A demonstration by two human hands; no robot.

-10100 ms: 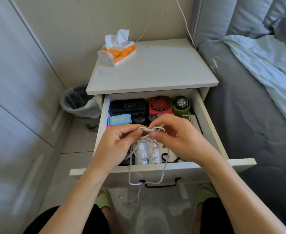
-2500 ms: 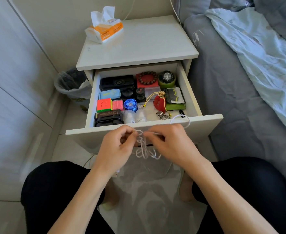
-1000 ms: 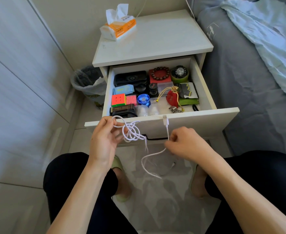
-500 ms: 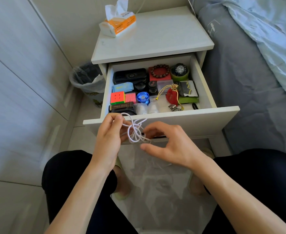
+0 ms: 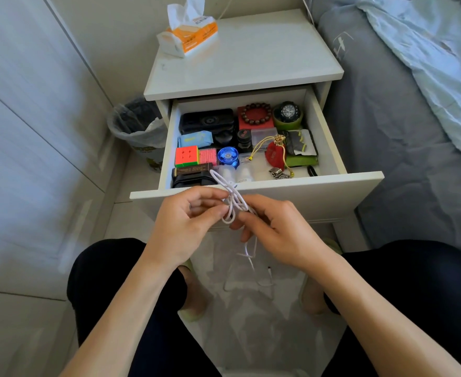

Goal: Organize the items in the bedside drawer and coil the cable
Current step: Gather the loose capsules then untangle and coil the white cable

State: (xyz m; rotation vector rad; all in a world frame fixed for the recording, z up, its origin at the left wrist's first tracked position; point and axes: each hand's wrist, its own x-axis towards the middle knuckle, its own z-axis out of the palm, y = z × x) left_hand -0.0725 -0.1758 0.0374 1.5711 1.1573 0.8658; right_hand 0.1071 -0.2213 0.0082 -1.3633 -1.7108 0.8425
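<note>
Half a second back my right hand (image 5: 275,232) was spread open under the loops; now it has closed in on them, so that both hands meet at the white cable (image 5: 232,202) just in front of the drawer (image 5: 305,186). My left hand (image 5: 188,219) pinches the bundle from the left side, thumb and fingertips shut on the loops, and the right hand grips the same bundle from the right with its fingers curled around the strands. The cable is a loose tangle of several loops held in the air between the two hands, one loop standing up over the drawer's front edge; a free tail hangs down below the right hand toward the floor, where I can just make out its end. The drawer is pulled out and full: a cube puzzle (image 5: 186,155) near the left wall, a blue round thing (image 5: 228,157) beside it, a bead bracelet (image 5: 256,113) on a red box and a watch (image 5: 287,112) at the back, a red pouch (image 5: 275,155) with yellow cord toward the right. A tissue pack (image 5: 189,36) sits on the nightstand top (image 5: 251,58).
</note>
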